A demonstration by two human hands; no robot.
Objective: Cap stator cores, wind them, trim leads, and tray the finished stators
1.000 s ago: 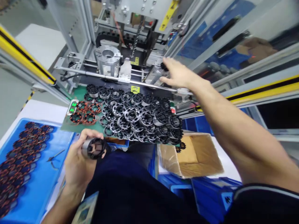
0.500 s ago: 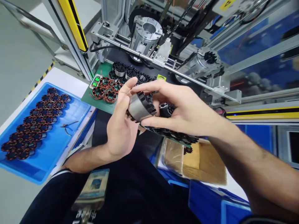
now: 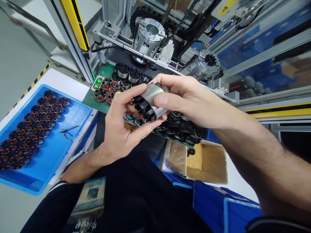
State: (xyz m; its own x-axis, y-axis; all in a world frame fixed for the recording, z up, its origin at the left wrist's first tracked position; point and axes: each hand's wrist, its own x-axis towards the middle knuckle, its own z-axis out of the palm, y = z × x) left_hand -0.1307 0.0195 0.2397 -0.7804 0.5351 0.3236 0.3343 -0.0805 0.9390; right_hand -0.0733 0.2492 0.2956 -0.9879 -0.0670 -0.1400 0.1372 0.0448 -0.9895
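Can't see the whole ring (image 3: 151, 94) tbh: the right hand (image 3: 188, 98) covers its right end, and the left hand's (image 3: 119, 127) fingers hide bits of the rest. Both hands also block the middle of the pile (image 3: 182, 127) on the surface (image 3: 96, 104). The tray (image 3: 57, 152) and its leftmost coils (image 3: 29, 133) get chopped at the left edge, the machine (image 3: 150, 32) at the far one, the right forearm (image 3: 264, 152) at the right. Badge (image 3: 91, 194) print and display (image 3: 97, 83) digits? Too tiny to read. Stuff behind the right-hand glass (image 3: 262, 76) is just blur.
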